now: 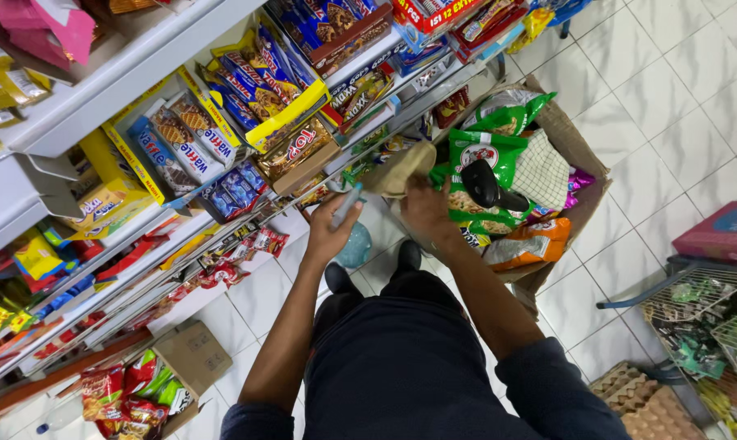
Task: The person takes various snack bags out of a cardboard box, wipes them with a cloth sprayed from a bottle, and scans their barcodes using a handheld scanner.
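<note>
My left hand [329, 230] holds a small blue-grey tool, perhaps a cutter or marker [346, 204], near the lower shelf edge. My right hand [427, 208] grips the brown flap [401, 167] of an open cardboard box [584, 175] that stands on the tiled floor. The box is full of green snack bags [486, 155], an orange bag [535, 240] and a checked packet. A black handheld device [486, 186] lies on top of the bags, just right of my right hand.
Shelves [124, 77] on the left carry boxes of biscuits and wafers. A smaller carton of snack packs [193, 358] sits on the floor at lower left. Wire baskets [702, 310] and egg trays [645, 403] stand at the right. My feet are on white tiles.
</note>
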